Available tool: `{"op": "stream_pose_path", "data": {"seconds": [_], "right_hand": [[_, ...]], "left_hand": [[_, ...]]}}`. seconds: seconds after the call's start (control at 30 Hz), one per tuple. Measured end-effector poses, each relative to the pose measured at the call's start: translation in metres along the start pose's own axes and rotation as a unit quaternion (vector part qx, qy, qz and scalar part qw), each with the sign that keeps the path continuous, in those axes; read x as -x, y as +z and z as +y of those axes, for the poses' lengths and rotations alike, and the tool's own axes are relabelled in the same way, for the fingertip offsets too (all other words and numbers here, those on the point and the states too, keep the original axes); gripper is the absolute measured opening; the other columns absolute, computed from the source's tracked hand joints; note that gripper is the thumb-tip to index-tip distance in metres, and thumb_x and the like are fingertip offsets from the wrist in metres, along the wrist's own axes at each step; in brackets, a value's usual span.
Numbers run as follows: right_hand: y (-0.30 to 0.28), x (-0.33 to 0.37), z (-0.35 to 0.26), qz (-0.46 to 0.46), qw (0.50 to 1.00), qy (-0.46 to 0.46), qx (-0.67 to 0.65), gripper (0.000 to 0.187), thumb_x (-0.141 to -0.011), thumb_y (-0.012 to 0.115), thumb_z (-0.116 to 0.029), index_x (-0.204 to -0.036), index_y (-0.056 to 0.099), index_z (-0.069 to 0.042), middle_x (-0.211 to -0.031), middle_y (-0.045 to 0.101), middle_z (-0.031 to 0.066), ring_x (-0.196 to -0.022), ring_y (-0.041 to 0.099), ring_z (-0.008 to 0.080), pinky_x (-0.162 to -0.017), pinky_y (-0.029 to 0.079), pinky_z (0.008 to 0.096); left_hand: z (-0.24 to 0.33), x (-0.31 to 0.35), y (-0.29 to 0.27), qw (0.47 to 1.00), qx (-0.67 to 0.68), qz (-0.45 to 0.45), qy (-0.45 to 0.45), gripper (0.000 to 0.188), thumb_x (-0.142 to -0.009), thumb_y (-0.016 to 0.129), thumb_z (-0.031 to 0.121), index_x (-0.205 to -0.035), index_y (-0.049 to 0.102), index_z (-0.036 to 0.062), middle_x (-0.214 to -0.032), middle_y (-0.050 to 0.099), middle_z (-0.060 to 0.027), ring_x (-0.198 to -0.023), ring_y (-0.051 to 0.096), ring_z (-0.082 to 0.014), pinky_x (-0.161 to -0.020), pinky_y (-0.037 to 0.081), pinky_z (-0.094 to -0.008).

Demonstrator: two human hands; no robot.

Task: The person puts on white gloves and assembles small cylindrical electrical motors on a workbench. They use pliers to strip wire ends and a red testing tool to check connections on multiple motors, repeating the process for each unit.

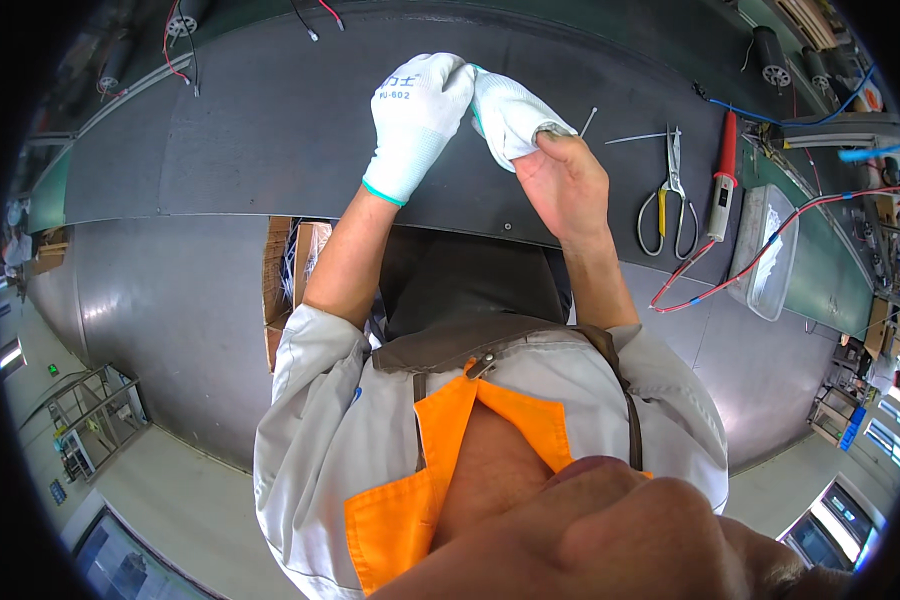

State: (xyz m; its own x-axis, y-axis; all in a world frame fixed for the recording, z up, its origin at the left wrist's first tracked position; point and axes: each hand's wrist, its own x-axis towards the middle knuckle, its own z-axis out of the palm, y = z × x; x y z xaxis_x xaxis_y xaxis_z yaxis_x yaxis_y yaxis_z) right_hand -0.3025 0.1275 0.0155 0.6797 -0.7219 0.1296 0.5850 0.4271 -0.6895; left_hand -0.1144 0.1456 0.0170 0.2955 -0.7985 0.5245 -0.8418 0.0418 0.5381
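Above the dark worktable (270, 130), both hands are on a white knitted work glove (507, 118). My left hand (415, 120) wears a matching white glove with a green cuff edge. Its fingers are closed on the left edge of the loose glove. My right hand (567, 185) is bare at the palm and wrist, its thumb pressed on the glove's right side. The glove hides the right fingers, so I cannot tell whether they are inside it or behind it.
Right of my hands lie scissors (674, 190), two thin white strips, a red-handled tool (727, 150) with a red cable (800, 208), and a clear plastic tray (767, 255). Wired black cylinders (770, 58) stand at the far corners. A cardboard box (278, 280) sits below the table's front edge.
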Motion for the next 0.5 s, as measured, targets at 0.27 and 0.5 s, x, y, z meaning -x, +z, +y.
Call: {"op": "stream_pose_path", "data": {"seconds": [0.27, 0.5], "right_hand": [[0.018, -0.013, 0.005, 0.059, 0.996, -0.021, 0.060, 0.072, -0.107, 0.037, -0.056, -0.144, 0.047, 0.006, -0.144, 0.055, 0.0139, -0.137, 0.049, 0.0245, -0.116, 0.035, 0.0402], [0.029, -0.018, 0.009, 0.074, 0.992, -0.010, 0.099, 0.077, -0.105, 0.032, -0.064, -0.142, 0.051, 0.001, -0.141, 0.057, 0.0130, -0.134, 0.051, 0.0240, -0.114, 0.038, 0.0407]], "left_hand": [[0.041, 0.017, -0.029, 0.974, 0.063, 0.087, 0.197, 0.031, -0.079, 0.077, 0.009, -0.109, 0.072, 0.0063, -0.111, 0.071, -0.0106, -0.109, 0.066, -0.0340, -0.096, 0.051, -0.0429], [0.046, 0.015, -0.030, 0.941, -0.091, 0.095, 0.313, 0.030, -0.074, 0.081, 0.015, -0.102, 0.072, 0.0101, -0.115, 0.067, -0.0071, -0.112, 0.064, -0.0310, -0.098, 0.050, -0.0491]]}}
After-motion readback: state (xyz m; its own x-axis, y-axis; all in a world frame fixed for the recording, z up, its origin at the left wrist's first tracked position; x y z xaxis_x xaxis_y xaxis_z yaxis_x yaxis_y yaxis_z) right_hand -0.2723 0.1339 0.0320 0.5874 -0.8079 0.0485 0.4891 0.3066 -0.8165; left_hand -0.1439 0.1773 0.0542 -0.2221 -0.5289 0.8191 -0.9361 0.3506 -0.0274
